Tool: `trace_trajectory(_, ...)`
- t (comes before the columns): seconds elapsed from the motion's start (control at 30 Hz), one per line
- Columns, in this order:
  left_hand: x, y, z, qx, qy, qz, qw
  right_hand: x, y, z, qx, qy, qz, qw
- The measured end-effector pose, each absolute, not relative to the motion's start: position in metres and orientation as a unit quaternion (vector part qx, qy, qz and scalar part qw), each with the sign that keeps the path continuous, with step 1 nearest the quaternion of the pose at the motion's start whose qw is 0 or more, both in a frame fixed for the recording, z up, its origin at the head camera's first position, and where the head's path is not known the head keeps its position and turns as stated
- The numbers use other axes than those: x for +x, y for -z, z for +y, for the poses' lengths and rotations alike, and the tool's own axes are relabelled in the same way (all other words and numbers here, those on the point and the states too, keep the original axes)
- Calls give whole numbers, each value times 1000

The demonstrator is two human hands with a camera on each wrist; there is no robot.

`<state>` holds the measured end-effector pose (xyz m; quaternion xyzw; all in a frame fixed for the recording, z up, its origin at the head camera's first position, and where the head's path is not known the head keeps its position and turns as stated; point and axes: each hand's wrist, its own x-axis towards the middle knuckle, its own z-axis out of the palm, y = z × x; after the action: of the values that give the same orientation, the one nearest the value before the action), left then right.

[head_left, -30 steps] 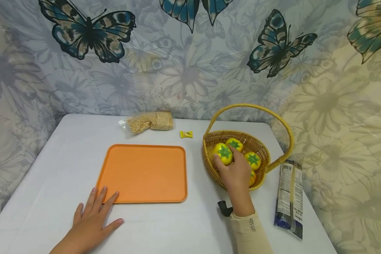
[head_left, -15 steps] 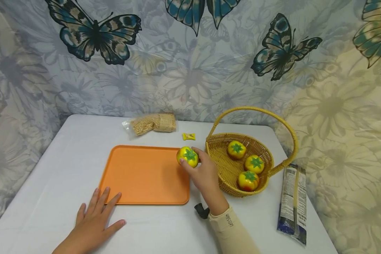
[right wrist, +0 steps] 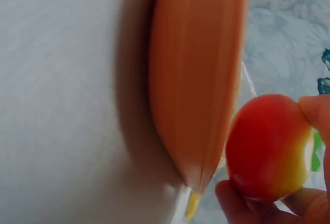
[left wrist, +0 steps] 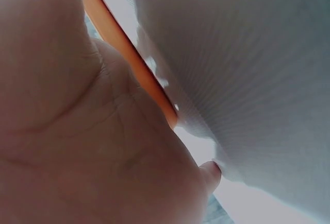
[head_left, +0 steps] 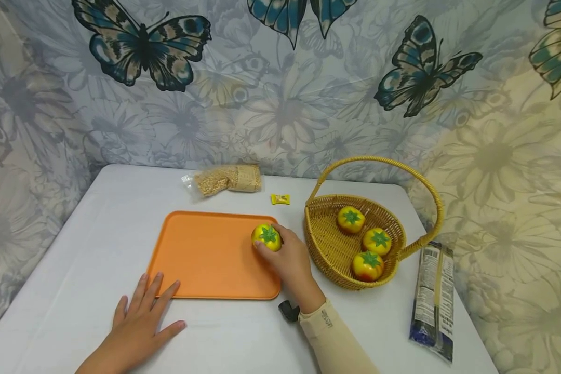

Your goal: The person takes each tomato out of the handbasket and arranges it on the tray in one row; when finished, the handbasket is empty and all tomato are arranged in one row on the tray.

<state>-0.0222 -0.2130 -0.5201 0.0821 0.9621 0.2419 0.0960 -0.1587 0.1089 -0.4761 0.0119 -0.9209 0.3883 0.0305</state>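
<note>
Right hand (head_left: 292,262) pinches round glossy yellow-red fruit with green leafy top (head_left: 266,237), mid-frame, above orange rectangular tray (head_left: 205,254); left hand (head_left: 139,322) spread flat at tray's lower-left corner, probably steadying it.

The head view looks forward and down on desk (head_left: 234,337), tray (head_left: 205,254) and backdrop (head_left: 285,140); the left wrist view sits low and sideways, palm (left wrist: 103,131) very close, tray beyond; the right, also low and sideways, faces tray and near fruit (right wrist: 268,147); all share the tray.
</note>
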Motion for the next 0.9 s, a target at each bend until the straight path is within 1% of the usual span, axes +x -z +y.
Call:
trace_trajectory(0.23, -22, 519, -213, 83, -240, 962, 97, -160, 481, 108, 24, -359, -933, 9)
trace_trajectory(0.37, -23, 520, -213, 83, -241, 962, 95, -161, 480, 109, 40, -326, -944, 8)
trace_trajectory(0.63, -22, 523, -214, 90, -242, 964, 72, -163, 475, 113, 3, -315, -949, -18)
trace_trajectory(0.9, -23, 520, -213, 82, -239, 963, 94, -161, 478, 114, 7, -317, -948, -25)
